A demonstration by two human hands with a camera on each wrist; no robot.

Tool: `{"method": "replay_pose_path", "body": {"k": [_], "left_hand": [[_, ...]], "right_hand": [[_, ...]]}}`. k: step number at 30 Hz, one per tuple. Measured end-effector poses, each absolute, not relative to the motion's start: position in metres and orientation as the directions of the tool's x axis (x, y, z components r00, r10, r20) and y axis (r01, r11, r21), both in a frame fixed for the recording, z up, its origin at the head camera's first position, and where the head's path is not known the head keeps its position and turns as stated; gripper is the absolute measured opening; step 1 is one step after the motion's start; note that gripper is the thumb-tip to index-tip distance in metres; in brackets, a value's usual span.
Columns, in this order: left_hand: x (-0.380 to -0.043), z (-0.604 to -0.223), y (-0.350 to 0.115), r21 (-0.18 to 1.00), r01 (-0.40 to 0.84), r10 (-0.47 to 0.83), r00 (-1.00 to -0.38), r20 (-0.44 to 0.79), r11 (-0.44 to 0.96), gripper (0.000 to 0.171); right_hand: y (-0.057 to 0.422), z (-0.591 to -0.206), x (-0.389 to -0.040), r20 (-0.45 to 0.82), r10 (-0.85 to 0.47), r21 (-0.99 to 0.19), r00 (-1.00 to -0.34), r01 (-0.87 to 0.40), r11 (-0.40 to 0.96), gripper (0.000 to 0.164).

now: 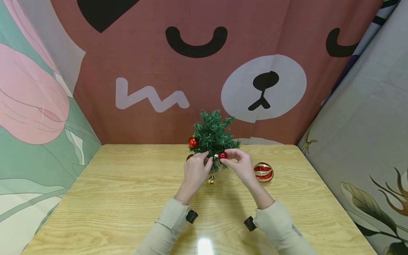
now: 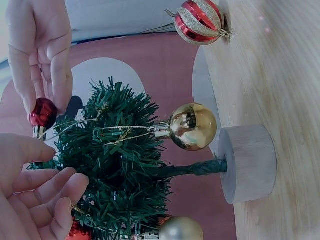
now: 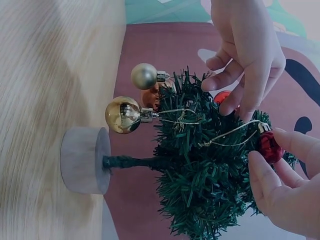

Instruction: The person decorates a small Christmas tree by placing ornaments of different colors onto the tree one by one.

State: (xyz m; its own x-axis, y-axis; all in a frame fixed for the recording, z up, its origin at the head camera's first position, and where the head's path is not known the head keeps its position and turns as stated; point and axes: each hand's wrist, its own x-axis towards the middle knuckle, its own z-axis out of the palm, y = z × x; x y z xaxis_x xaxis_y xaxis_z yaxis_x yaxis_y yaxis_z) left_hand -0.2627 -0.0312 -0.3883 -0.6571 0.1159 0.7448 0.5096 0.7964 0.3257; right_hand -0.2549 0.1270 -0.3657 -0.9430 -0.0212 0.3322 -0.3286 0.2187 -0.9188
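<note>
My right hand (image 1: 240, 164) pinches a small shiny dark red bauble (image 3: 270, 147) between thumb and fingertips, at the front of a small green Christmas tree (image 1: 213, 132). From the bauble's metal cap a gold string loop (image 3: 231, 134) runs to the branches. My left hand (image 1: 198, 169) is close by on the left, its fingers bent loosely at the branches, with a gap between thumb and forefinger. Below the hands hangs a gold bauble (image 2: 193, 126) on its own string. A pale matte gold bauble (image 3: 144, 76) and a bright red bauble (image 1: 192, 142) hang on the left side.
The tree stands on a round pale wooden base (image 3: 85, 160) on the wood-grain table (image 1: 134, 198). To its right lies a larger red and gold striped bauble (image 1: 263, 172). Printed cloth (image 1: 146, 46) hangs behind the table and along both sides.
</note>
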Motion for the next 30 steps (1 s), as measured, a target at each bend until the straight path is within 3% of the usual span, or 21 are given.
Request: {"method": "replay_pose_path", "body": {"k": [16, 30], "left_hand": [[-0.263, -0.387, -0.031, 0.391, 0.588, 0.06, -0.602, 0.796, 0.708, 0.031], [-0.266, -0.39, -0.03, 0.403, 0.626, 0.084, -0.601, 0.795, 0.668, 0.008]], "right_hand": [[0.12, -0.356, -0.258, 0.349, -0.028, -0.916, -0.937, -0.348, 0.203, 0.029], [0.119, -0.353, -0.255, 0.352, -0.037, -0.927, -0.935, -0.354, 0.124, 0.028]]}}
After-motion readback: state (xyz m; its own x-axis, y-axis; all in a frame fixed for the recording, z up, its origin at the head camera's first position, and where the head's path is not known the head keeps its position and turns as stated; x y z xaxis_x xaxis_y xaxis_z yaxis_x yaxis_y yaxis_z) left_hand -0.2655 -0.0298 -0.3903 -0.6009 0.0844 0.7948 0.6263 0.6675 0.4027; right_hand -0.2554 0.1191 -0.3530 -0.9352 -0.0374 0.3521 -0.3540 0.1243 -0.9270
